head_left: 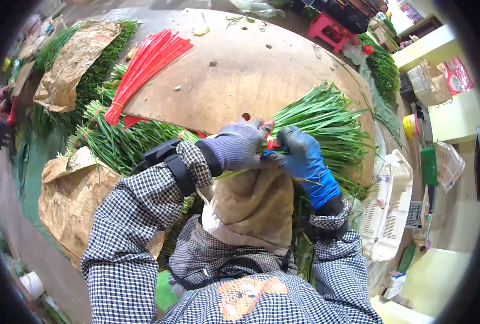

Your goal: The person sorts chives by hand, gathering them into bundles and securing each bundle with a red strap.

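A bunch of long green leafy stalks, like garlic chives (326, 121), lies on the board in front of me, leaves fanned to the right. A red tie strip (271, 142) shows around it between my hands. My left hand (240, 143), in a grey-purple knit glove, is closed at the tie, red showing by its fingertips. My right hand (300, 154), in a blue-coated glove, is closed against the tie from the other side. Its fingertips are partly hidden. A brown cloth (253, 208) covers my lap below the bunch.
A rounded wooden board (224, 81) is the work surface. A bundle of red tie strips (148, 70) rests at its left edge. Tied green bunches (124, 143) and brown paper (78, 197) lie left. At right stand a white plastic basket (386, 210) and, farther back, a pink stool (329, 31).
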Demonstrator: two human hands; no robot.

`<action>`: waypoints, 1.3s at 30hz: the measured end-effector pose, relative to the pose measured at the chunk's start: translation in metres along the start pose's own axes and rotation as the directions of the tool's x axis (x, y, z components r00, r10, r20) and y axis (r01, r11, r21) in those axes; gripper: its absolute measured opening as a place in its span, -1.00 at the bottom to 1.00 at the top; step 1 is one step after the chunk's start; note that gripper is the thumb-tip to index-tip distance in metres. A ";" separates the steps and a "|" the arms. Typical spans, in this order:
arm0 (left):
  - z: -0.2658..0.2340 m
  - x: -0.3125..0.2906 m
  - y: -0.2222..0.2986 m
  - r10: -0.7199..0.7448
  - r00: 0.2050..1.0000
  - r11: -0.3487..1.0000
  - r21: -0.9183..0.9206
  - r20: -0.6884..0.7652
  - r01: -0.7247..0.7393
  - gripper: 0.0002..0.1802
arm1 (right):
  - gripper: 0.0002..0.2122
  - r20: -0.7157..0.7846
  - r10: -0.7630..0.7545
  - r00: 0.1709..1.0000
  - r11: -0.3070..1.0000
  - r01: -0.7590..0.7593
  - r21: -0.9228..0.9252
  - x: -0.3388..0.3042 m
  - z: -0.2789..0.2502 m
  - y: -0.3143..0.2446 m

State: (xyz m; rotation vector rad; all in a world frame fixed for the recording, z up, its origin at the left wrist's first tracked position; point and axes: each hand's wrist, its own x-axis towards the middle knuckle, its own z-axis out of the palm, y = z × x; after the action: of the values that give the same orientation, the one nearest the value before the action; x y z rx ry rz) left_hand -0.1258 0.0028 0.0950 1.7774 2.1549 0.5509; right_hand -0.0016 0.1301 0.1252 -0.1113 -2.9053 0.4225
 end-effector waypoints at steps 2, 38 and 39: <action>-0.003 -0.001 0.002 -0.030 0.999 0.999 -0.018 0.021 0.031 -0.14 | -0.71 0.059 -0.026 0.998 0.999 0.028 -0.021 0.002 0.000 0.000; 0.054 -0.069 -0.028 -0.480 0.671 0.837 -0.524 -0.565 0.158 -0.11 | -0.82 -0.119 0.020 0.993 0.991 -0.004 0.136 -0.016 0.023 -0.003; 0.054 -0.066 -0.028 -0.419 0.666 0.897 -0.395 -0.618 0.199 -0.11 | -0.82 -0.119 0.022 0.993 0.991 -0.006 0.134 -0.017 0.022 -0.002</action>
State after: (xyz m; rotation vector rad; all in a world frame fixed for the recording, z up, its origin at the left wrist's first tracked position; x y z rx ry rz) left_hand -0.1127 -0.0605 0.0330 1.0662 2.5675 1.5527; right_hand 0.0099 0.1201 0.1020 -0.1322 -2.7503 0.5900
